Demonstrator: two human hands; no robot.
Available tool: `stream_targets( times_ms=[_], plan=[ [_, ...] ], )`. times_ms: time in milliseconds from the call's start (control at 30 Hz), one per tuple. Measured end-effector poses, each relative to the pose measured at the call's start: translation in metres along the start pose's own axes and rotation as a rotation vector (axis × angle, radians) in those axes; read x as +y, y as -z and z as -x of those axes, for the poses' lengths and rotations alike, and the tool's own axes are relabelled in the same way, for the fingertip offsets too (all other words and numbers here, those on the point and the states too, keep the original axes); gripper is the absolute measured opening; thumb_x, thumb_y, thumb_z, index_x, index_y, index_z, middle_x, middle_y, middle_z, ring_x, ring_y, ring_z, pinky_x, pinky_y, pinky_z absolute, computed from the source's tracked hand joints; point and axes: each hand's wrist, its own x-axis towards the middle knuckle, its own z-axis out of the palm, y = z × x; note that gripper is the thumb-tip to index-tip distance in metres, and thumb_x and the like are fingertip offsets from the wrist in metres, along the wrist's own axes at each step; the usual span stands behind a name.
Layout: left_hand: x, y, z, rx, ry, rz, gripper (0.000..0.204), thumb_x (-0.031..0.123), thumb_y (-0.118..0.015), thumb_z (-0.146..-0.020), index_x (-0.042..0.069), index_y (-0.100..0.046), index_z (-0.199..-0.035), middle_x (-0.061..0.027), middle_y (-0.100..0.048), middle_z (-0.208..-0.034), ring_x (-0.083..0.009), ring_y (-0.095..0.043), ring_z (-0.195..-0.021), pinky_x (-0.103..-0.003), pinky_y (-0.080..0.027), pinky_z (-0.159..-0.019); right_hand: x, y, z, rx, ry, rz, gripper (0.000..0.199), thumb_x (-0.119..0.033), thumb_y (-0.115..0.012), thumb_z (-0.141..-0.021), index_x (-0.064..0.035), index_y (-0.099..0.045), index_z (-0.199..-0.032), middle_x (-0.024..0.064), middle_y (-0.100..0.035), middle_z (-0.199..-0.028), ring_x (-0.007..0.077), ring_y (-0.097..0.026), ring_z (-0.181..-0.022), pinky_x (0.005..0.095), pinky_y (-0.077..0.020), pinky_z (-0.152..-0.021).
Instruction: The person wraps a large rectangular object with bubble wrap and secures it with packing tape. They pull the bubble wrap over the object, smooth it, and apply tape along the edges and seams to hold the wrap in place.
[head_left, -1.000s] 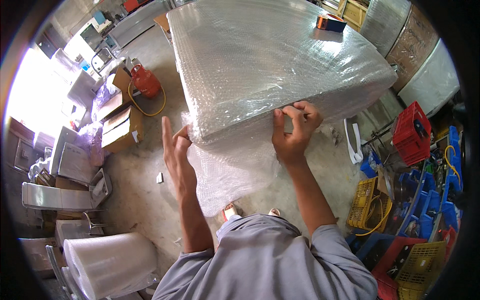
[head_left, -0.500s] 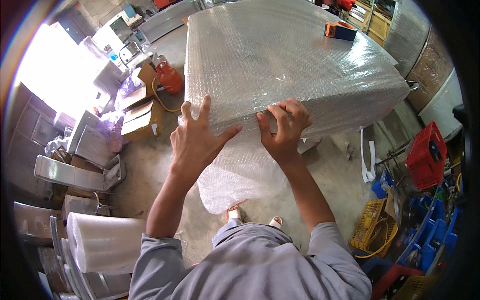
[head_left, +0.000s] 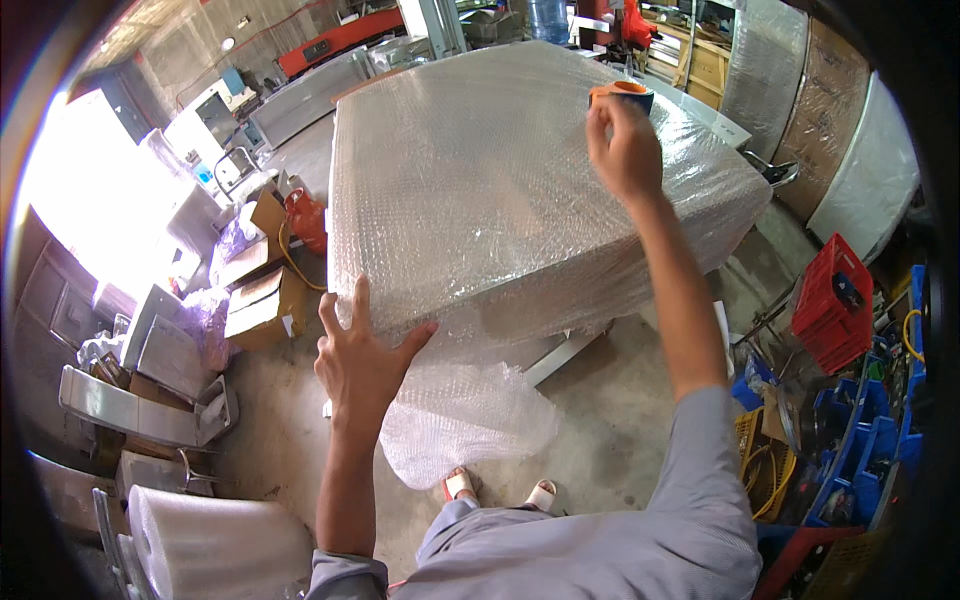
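Note:
A large block wrapped in clear bubble wrap (head_left: 450, 180) stands before me. My left hand (head_left: 360, 355) is open at its near left corner, thumb and fingers spread. Loose bubble wrap (head_left: 465, 420) hangs below that near edge toward the floor. Out over the far right of the block's top, my right hand (head_left: 628, 150) has its fingers bent at an orange and dark-blue ring-shaped thing (head_left: 632, 92), like a tape roll or dispenser. The hand covers part of that thing, and whether the fingers grip it is not clear.
A bubble-wrap roll (head_left: 215, 545) lies at lower left. Cardboard boxes (head_left: 265, 305) and a red gas cylinder (head_left: 306, 220) stand left of the block. On the right are a red crate (head_left: 833, 305), blue bins (head_left: 865, 440) and a yellow crate (head_left: 750, 440). Wrapped panels (head_left: 825, 120) lean behind.
My right hand has left the near edge and reached far right to the orange and dark-blue thing. My left hand stays spread at the near left corner. The view has shifted.

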Motion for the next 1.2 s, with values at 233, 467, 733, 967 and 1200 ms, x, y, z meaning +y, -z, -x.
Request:
stream_targets(
  times_ms=[233, 467, 733, 967, 1200],
  plan=[
    [-0.012, -0.005, 0.008, 0.070, 0.000, 0.027, 0.105, 0.077, -0.078, -0.066, 0.017, -0.052, -0.149, -0.0229, -0.042, -0.143, -0.0433, -0.069, -0.088, -0.053, -0.058, -0.072, 0.139, -0.059, -0.045, -0.493, -0.286, 0.597, 0.064, -0.010, -0.064, -0.090, -0.0091, -0.040, -0.148, 0.0128, -0.044, -0.152, 0.0351, -0.041, -0.143, 0.0610, -0.0396, -0.111],
    [0.002, 0.007, 0.004, -0.053, 0.078, 0.069, 0.106, 0.075, -0.081, -0.065, 0.015, -0.053, -0.148, -0.0194, -0.040, -0.144, -0.0441, -0.067, -0.100, -0.055, -0.057, -0.079, 0.178, -0.072, -0.031, -0.733, -0.436, 0.663, 0.071, -0.011, -0.060, -0.093, -0.0113, -0.031, -0.158, 0.0110, -0.035, -0.162, 0.0333, -0.031, -0.151, 0.0615, -0.0325, -0.116],
    [0.002, 0.005, 0.002, -0.019, 0.087, 0.101, 0.104, 0.072, -0.083, -0.066, 0.015, -0.054, -0.147, -0.0189, -0.041, -0.143, -0.0442, -0.066, -0.102, -0.056, -0.057, -0.081, 0.186, -0.078, -0.027, -0.508, -0.203, 0.843, 0.051, -0.032, -0.074, -0.090, -0.0097, -0.058, -0.133, 0.0120, -0.056, -0.136, 0.0305, -0.048, -0.132, 0.0522, -0.0378, -0.106],
    [-0.011, -0.005, 0.007, 0.079, 0.045, 0.086, 0.102, 0.072, -0.083, -0.066, 0.014, -0.055, -0.146, -0.0217, -0.044, -0.143, -0.0457, -0.067, -0.100, -0.055, -0.058, -0.080, 0.076, -0.037, -0.029, -0.500, 0.015, 0.259, 0.056, -0.048, -0.059, -0.102, 0.0033, -0.049, -0.124, 0.0247, -0.070, -0.102, 0.0409, -0.070, -0.089, 0.0485, -0.0549, -0.079],
    [-0.008, 0.007, 0.007, -0.006, 0.074, 0.125, 0.105, 0.080, -0.076, -0.068, 0.014, -0.054, -0.146, -0.0240, -0.040, -0.145, -0.0497, -0.063, -0.106, -0.053, -0.058, -0.078, -0.146, 0.107, 0.066, -0.624, 0.079, -0.475, 0.057, -0.042, -0.072, -0.094, 0.0005, -0.054, -0.128, 0.0203, -0.071, -0.098, 0.0380, -0.073, -0.082, 0.0427, -0.0589, -0.074]
  ],
)
